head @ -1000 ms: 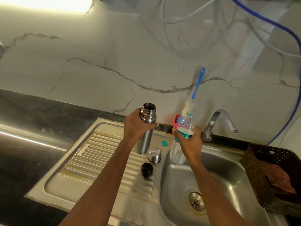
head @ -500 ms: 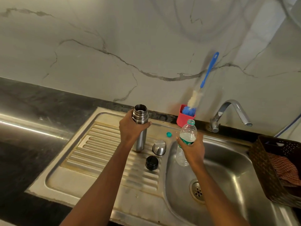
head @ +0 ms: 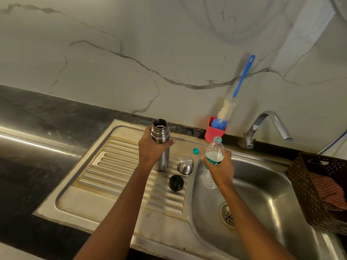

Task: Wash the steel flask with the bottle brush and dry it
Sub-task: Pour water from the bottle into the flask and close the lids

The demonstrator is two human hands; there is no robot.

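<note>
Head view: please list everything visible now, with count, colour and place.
sink: 1, steel, with drainboard
steel flask: 1, silver, upright on drainboard, open
steel cap: 1, silver, drainboard, beside flask
stopper: 1, black, drainboard
bottle cap: 1, green, drainboard
plastic bottle: 1, clear, uncapped, over sink edge
bottle brush: 1, blue-white, in red cup
red cup: 1, behind sink
tap: 1, steel, behind sink
basket: 1, brown, right of sink
checked cloth: 1, red, in basket
left hand: grips flask
right hand: grips plastic bottle

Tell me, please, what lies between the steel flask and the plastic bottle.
In the head view, a green bottle cap and a domed steel cup lie on the drainboard between the steel flask and the plastic bottle, touching neither.
</note>
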